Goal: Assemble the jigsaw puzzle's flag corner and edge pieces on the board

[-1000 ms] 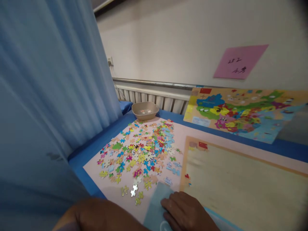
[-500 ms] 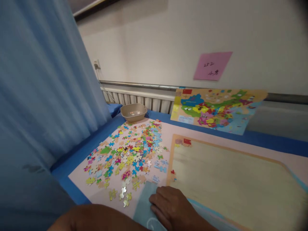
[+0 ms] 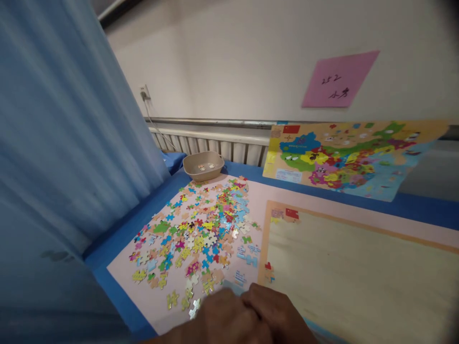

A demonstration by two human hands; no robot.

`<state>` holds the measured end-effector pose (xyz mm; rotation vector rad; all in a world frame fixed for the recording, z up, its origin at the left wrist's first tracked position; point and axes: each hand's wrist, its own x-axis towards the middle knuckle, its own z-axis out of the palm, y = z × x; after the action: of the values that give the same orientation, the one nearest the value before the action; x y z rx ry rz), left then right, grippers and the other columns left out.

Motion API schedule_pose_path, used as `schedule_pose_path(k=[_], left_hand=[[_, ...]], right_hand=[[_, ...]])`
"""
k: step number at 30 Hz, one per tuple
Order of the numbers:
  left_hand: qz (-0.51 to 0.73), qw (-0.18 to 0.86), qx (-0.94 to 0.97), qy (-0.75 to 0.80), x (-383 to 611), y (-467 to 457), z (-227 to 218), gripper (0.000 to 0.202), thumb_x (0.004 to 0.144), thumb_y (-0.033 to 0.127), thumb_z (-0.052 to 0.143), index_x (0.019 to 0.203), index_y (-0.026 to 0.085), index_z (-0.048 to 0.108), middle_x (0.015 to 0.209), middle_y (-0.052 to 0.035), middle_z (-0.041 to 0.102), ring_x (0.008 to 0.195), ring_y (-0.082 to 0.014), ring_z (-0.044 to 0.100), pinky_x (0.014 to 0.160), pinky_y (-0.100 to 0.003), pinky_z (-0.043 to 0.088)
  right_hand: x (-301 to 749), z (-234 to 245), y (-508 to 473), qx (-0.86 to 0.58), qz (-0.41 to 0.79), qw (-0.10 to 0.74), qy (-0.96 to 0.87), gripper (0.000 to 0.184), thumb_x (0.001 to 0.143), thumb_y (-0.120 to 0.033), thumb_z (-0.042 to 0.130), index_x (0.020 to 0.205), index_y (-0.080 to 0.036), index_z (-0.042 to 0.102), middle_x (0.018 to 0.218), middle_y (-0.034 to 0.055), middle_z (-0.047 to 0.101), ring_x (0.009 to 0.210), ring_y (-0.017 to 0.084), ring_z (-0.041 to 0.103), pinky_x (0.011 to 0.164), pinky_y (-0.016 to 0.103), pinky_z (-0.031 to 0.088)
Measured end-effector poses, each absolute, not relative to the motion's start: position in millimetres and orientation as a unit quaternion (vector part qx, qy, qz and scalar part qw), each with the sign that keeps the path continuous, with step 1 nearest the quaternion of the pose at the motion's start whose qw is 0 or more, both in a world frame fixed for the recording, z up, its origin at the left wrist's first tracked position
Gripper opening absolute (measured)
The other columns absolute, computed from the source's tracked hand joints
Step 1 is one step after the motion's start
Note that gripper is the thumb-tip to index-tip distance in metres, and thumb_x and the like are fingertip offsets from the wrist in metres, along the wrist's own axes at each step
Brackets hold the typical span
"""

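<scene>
At the bottom edge my left hand and my right hand are together, touching. The left is blurred, with its fingers curled in. The right hand's fingers are bent over as well, and what either hand holds is hidden. A grey-blue sheet or pad peeks out just beyond the hands. To their left spreads a heap of loose jigsaw pieces. On the right lies a puzzle board, with a few pieces set in its upper left corner and several at its left edge.
A beige basket with a few pieces stands at the back. A colourful map picture leans against the wall below a pink note. A blue curtain hangs along the left. Pink paper covers part of the blue table.
My left hand has come in from the lower left and met the right hand. The grey-blue sheet is now mostly covered. The view has shifted slightly.
</scene>
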<state>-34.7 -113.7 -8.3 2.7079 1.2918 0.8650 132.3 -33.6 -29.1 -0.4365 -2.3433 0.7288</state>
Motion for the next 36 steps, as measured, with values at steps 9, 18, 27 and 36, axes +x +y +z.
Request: schedule_pose_path(k=[9,18,27,36], left_hand=[[0.280,-0.034,0.691,0.666,-101.0,-86.2,-13.5,0.021,0.099,0.019,0.055,0.086,0.023,0.071,0.076,-0.0035,0.062,0.073,-0.0194,0.060,0.064,-0.033,0.042],[0.224,-0.043,0.678,0.699,-97.1,-78.1,-20.9,0.012,0.092,0.024,0.063,0.084,0.023,0.072,0.081,-0.0045,0.066,0.079,-0.0247,0.062,0.070,-0.038,0.044],[0.252,-0.047,0.691,0.676,-98.6,-77.4,-22.1,0.018,0.095,0.019,0.059,0.079,0.022,0.068,0.076,-0.0028,0.064,0.074,-0.0210,0.059,0.068,-0.035,0.040],[0.261,-0.113,0.695,0.660,-98.3,-79.0,-20.0,0.022,0.101,0.024,0.057,0.083,0.022,0.071,0.074,-0.0023,0.064,0.073,-0.0204,0.059,0.071,-0.037,0.039]], right_hand=[[137.9,-11.7,-26.7,-0.242,0.311,0.273,-0.878,0.017,0.100,-0.016,0.048,0.089,-0.023,0.059,0.078,-0.0015,0.066,0.069,0.013,0.063,0.063,0.023,0.045],[130.1,-38.6,-43.4,-0.133,0.039,0.309,-0.941,0.032,0.093,-0.015,0.061,0.069,-0.024,0.043,0.056,-0.0047,0.050,0.052,0.014,0.043,0.053,0.035,0.022],[127.3,-40.4,-48.2,-0.129,0.004,0.315,-0.940,0.033,0.095,-0.018,0.061,0.068,-0.023,0.044,0.056,-0.0044,0.049,0.054,0.014,0.040,0.055,0.035,0.020],[126.6,-39.0,-46.8,-0.119,0.025,0.331,-0.936,0.030,0.098,-0.017,0.056,0.069,-0.023,0.049,0.059,-0.0035,0.051,0.056,0.015,0.042,0.055,0.034,0.025]])
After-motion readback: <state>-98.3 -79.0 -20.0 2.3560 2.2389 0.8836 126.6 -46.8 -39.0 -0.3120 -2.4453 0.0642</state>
